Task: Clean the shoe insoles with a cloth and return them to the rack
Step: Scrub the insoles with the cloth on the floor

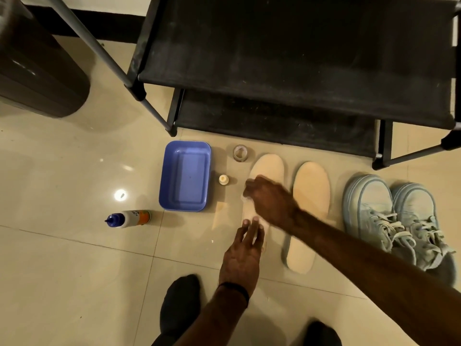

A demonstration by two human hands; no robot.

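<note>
Two cream insoles lie on the tiled floor in front of the black shoe rack [287, 101]. My left hand [245, 248] presses flat with straight fingers on the heel end of the left insole [268, 166]. My right hand [267, 198] is on the middle of that insole, fingers curled over a pale cloth [245, 196] that shows only at its edge. The right insole [310, 196] lies untouched beside it. A pair of light blue sneakers [389, 216] stands to its right.
A blue plastic tub [185, 176] sits left of the insoles, with a small cap [223, 179] and a clear round lid [240, 152] nearby. A bottle with a blue cap [128, 218] lies further left. A dark bin [37, 78] stands at far left. My dark-socked feet are at the bottom.
</note>
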